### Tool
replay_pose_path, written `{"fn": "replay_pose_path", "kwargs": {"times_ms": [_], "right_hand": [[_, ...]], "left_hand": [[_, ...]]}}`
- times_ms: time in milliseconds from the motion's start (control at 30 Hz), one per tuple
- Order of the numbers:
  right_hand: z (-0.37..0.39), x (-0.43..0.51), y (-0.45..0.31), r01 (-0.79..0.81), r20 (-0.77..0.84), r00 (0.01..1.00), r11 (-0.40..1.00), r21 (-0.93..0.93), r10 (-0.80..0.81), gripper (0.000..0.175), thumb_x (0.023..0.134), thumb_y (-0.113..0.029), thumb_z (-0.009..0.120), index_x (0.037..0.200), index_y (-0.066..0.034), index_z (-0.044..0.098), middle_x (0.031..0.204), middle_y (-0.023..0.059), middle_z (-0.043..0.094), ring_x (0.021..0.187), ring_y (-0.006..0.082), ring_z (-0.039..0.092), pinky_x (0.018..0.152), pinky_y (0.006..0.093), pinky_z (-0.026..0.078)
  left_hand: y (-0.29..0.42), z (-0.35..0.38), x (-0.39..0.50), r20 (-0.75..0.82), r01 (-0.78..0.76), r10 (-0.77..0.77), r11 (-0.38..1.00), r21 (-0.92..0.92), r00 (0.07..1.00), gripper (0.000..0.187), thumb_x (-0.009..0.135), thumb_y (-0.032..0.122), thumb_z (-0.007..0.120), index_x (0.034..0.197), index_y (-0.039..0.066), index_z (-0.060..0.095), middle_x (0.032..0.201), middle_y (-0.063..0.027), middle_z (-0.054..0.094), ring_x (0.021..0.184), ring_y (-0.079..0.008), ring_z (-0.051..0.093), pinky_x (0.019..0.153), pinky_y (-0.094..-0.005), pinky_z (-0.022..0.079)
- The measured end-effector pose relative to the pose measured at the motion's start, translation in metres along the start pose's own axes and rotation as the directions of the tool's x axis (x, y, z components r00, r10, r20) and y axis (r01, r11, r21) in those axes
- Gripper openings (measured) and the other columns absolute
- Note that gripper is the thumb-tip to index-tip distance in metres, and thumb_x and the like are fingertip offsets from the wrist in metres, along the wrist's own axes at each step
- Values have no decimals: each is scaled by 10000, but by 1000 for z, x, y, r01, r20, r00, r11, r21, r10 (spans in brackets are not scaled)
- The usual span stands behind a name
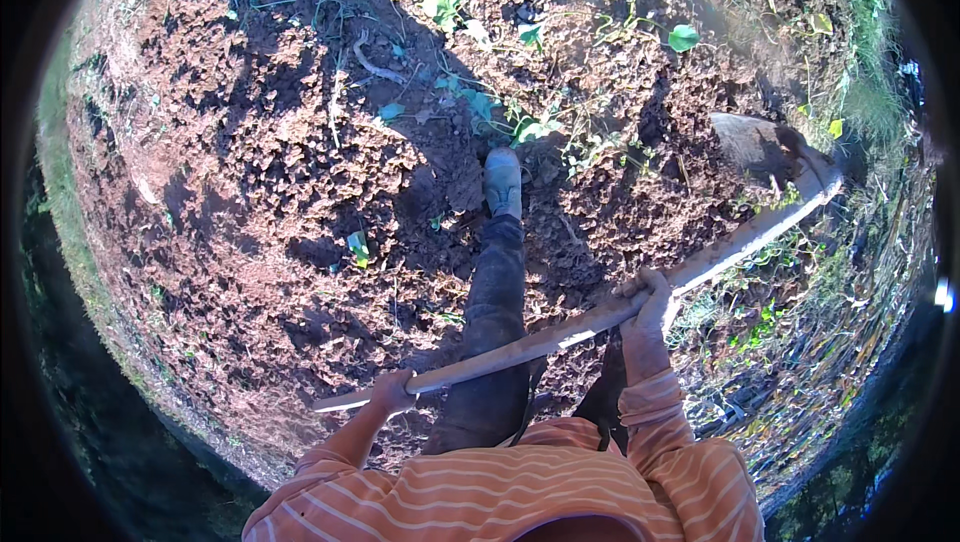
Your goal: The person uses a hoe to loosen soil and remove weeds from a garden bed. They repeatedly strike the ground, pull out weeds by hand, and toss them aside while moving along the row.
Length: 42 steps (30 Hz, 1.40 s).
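Note:
A long-handled hoe crosses in front of my body, its pale wooden handle (525, 347) slanting up to the right. Near the handle's lower end, my left hand (393, 392) is closed around the wood. Farther up the shaft, my right hand (646, 305) grips it from below. The broad metal hoe blade (757, 148) is at the far right, just above or against the loose soil; I cannot tell which. One shoe (502, 178) stands on the broken ground left of the blade, below a few leafy vines (480, 103).
Clumpy reddish-brown soil (285, 159) spreads across the left and middle. A curved root or stick (375, 65) lies in shadow near the top. Single green leaves (682, 37) grow at the upper right. Grass and dry stalks (832, 332) line the right side.

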State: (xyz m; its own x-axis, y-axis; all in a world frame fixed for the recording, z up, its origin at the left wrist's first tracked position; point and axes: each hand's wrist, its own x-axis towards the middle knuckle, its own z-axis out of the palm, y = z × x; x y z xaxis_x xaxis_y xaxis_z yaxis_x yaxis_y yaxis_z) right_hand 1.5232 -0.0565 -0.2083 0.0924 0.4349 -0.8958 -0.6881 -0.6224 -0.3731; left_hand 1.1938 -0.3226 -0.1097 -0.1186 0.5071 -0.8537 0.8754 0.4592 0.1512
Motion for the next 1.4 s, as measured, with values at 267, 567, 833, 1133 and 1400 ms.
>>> {"fn": "replay_pose_path", "kwargs": {"times_ms": [267,567,833,1133,1400], "right_hand": [[33,82,46,-108,-120,988,987,-116,94,146,708,-151,559,625,-93,453,490,14,410,451,148,430,454,276,404],[-12,-34,92,-422,-87,904,906,-28,418,97,725,-88,550,696,-78,457,585,26,443,496,159,455,505,315,430],[8,-16,48,-122,-206,971,993,1,120,124,724,-119,511,644,-93,421,536,16,377,446,154,397,463,304,402],[37,13,94,-251,-50,967,966,-61,248,108,710,-92,533,651,-64,447,556,35,430,463,163,448,464,304,432],[16,-28,100,-284,7,958,955,-85,286,90,710,-85,542,660,-61,471,535,52,453,457,174,469,465,321,444]], "left_hand": [[14,-15,-7,89,139,-135,990,-39,987,315,642,296,665,874,111,557,738,-141,608,676,-329,592,586,-406,471],[-41,18,-144,238,338,-335,941,28,912,354,640,329,642,940,164,555,754,-116,610,692,-323,592,597,-396,469],[-25,33,-64,44,187,-186,982,-23,982,215,638,256,622,764,111,523,671,-141,578,657,-340,577,580,-438,450],[-16,36,-107,154,412,-408,911,2,900,339,612,304,660,857,108,532,735,-139,605,703,-340,593,611,-439,457],[-41,43,-146,111,332,-333,943,27,936,294,638,344,648,819,139,541,661,-121,599,612,-344,590,563,-432,470]]}}
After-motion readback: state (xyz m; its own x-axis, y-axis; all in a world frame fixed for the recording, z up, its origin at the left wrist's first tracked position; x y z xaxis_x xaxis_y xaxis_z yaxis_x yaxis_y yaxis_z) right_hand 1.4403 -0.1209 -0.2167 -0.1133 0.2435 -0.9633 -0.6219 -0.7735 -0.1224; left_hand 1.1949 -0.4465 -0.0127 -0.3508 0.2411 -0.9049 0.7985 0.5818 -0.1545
